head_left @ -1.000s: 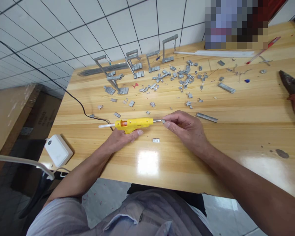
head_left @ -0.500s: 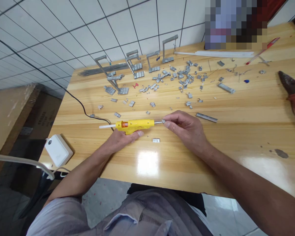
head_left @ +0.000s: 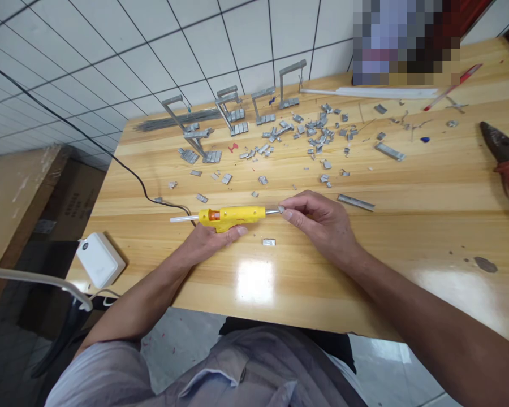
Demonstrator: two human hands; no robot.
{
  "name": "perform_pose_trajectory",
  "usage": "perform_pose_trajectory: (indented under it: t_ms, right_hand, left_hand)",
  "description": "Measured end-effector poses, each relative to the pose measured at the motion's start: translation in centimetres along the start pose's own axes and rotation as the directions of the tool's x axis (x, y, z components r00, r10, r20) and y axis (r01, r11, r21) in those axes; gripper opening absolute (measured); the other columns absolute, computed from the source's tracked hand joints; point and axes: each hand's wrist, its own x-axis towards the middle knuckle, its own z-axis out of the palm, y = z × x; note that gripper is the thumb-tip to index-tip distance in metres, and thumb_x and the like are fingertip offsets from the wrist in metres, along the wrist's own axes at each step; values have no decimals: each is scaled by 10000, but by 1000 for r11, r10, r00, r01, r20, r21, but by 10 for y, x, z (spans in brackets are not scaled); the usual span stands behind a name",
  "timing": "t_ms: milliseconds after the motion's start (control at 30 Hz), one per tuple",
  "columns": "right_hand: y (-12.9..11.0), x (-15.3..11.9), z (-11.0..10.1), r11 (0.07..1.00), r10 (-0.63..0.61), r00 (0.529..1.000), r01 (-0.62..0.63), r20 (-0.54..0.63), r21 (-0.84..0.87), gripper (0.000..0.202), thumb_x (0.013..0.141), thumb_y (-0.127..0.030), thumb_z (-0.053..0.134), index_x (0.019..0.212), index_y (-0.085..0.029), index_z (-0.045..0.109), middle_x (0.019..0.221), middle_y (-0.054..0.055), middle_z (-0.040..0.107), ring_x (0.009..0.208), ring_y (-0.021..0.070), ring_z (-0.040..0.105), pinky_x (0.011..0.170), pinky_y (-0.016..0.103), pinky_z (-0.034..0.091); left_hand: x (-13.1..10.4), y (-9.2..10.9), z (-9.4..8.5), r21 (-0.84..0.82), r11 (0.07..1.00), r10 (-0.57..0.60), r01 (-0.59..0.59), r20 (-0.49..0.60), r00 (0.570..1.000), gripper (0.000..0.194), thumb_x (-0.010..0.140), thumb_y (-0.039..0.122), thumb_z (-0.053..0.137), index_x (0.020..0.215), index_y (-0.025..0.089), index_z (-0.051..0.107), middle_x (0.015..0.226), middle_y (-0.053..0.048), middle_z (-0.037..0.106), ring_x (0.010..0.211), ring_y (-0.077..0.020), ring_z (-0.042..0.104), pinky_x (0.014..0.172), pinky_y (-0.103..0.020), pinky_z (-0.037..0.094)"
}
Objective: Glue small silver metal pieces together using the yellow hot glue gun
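My left hand [head_left: 210, 240] grips a yellow glue gun [head_left: 231, 215] by its handle, holding it level just above the wooden table [head_left: 407, 226]. A clear glue stick [head_left: 183, 218] sticks out of the gun's back end, to the left. My right hand [head_left: 320, 220] pinches a small grey metal piece [head_left: 281, 210] against the gun's metal nozzle [head_left: 272, 211]. One loose metal piece [head_left: 268, 242] lies on the table just below the nozzle.
Several small grey metal pieces [head_left: 318, 135] and bent metal frames [head_left: 233, 110] are scattered toward the back. A metal strip [head_left: 356, 202] lies right of my hand. Red-handled pliers [head_left: 507, 161] rest at the right edge. A black cord [head_left: 131, 175] runs left; a white adapter [head_left: 99, 259] hangs off the table's front left corner.
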Motion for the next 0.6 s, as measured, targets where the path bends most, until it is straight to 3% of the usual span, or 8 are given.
perform_pose_trajectory:
  t_ms: [367, 600]
  right_hand:
    - [1, 1, 0, 1000, 9, 1000, -9, -2, -14, 95, 922, -314, 764, 956, -255, 830, 834, 16, 762, 736, 155, 642, 679, 307, 503]
    - [2, 0, 0, 1000, 3, 1000, -3, 0, -10, 98, 923, -312, 766, 953, -242, 828, 828, 13, 758, 723, 147, 633, 675, 299, 491]
  left_hand:
    - [0, 4, 1, 35, 999, 20, -20, 1, 1000, 295, 840, 499, 758, 775, 214, 718, 630, -14, 668, 857, -248, 727, 733, -303, 590]
    - [1, 0, 0, 82, 995, 50, -52, 27, 998, 309, 878, 510, 722, 918, 206, 764, 750, -27, 760, 905, -252, 756, 788, -315, 619]
